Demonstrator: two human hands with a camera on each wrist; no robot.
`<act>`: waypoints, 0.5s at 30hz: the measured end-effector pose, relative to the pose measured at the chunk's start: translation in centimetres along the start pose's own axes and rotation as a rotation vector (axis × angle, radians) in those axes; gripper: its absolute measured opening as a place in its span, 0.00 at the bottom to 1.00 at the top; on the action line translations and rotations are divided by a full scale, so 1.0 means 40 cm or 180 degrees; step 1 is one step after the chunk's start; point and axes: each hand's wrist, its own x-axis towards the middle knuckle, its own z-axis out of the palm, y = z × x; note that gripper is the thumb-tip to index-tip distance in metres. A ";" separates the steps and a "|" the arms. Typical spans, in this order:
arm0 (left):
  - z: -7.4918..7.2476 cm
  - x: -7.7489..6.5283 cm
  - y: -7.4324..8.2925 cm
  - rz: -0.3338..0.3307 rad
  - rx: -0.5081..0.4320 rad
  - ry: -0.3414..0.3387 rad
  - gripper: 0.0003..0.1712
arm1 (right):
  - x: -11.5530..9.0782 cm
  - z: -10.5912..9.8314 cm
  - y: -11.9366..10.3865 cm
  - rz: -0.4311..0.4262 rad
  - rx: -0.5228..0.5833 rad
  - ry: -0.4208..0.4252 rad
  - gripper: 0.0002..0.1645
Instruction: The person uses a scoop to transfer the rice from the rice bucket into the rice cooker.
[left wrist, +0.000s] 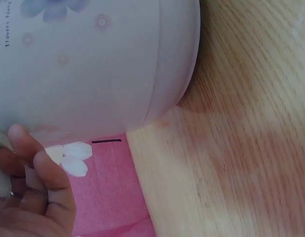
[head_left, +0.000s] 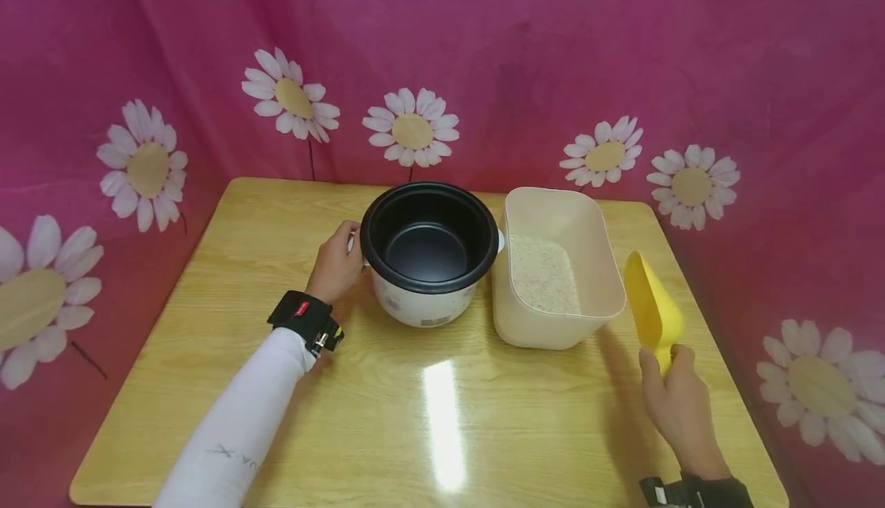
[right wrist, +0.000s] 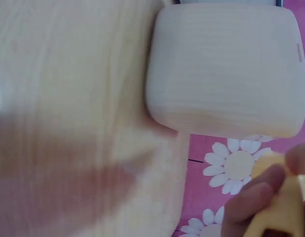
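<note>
A white rice cooker [head_left: 423, 304] with a dark inner pot [head_left: 427, 250] stands on the table, lidless. My left hand [head_left: 337, 262] grips its left side handle; in the left wrist view the curled fingers [left wrist: 56, 173] show beside the cooker's flowered wall [left wrist: 93, 74]. To the cooker's right sits a cream bin [head_left: 553, 331] with white rice [head_left: 545, 273] in it. My right hand [head_left: 681, 408] holds a yellow scoop [head_left: 653, 308] by its handle, right of the bin and apart from it. The right wrist view shows the fingers round the handle [right wrist: 283, 215]; the scoop's inside is mostly hidden.
The wooden table [head_left: 373, 416] reaches back to a pink curtain [head_left: 484, 47] printed with daisies, which also hangs at both sides. The bin stands close against the cooker. A bright light reflection [head_left: 444, 423] lies on the table's front half.
</note>
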 end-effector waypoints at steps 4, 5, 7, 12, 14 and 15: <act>0.001 0.001 0.003 0.0045 0.0081 0.0065 0.23 | 0.015 -0.020 -0.013 -0.0164 0.0009 0.0100 0.35; 0.001 0.000 0.004 0.0067 0.0108 0.0094 0.23 | 0.020 -0.026 -0.017 -0.0195 0.0014 0.0128 0.35; 0.002 0.000 0.005 0.0107 0.0153 0.0152 0.23 | 0.025 -0.035 -0.027 -0.0219 0.0009 0.0166 0.35; 0.003 0.001 0.009 0.0069 0.0178 0.0153 0.24 | 0.034 -0.051 -0.054 -0.0274 -0.0028 0.0234 0.32; 0.002 0.003 0.012 0.0000 0.0165 0.0090 0.25 | 0.040 -0.056 -0.061 -0.0344 -0.0041 0.0241 0.31; 0.001 0.004 0.012 -0.0040 0.0137 0.0054 0.26 | 0.043 -0.058 -0.064 -0.0400 -0.0049 0.0247 0.31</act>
